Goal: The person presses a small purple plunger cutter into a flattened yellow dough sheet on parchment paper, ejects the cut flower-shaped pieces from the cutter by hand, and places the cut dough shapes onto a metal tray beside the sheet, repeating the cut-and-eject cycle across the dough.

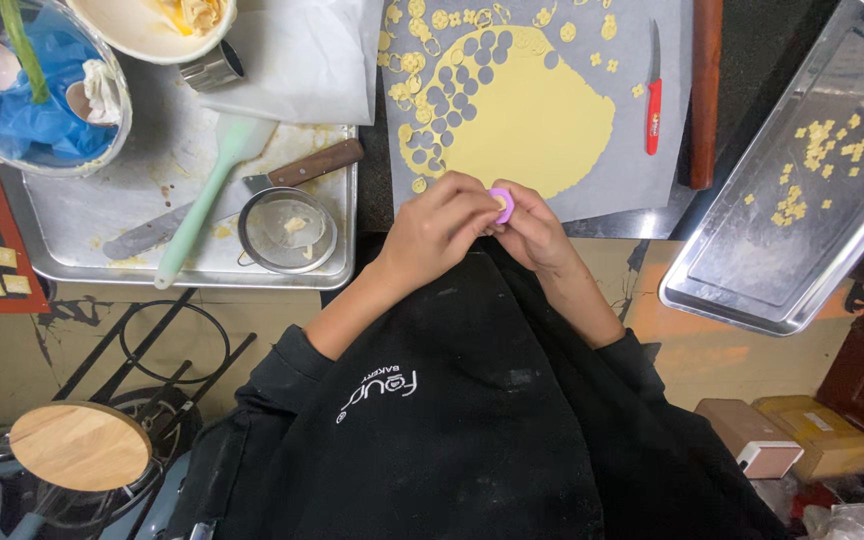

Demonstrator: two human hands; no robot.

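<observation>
My left hand (439, 226) and my right hand (532, 232) meet close together over the near edge of a grey baking mat (642, 150). Between the fingertips sits a small purple round cutter (501, 204), pinched by both hands, with a bit of pale dough inside it. Just beyond the hands lies a rolled sheet of yellow dough (532, 120) with many small round holes punched along its left side. Small cut dough shapes (414, 60) lie scattered around it.
A red-handled knife (654, 100) and a wooden rolling pin (706, 90) lie right of the dough. A steel tray (752, 270) at right holds small dough pieces. A metal tray (82, 215) at left carries a green spatula (207, 200), a knife and a sieve (287, 230).
</observation>
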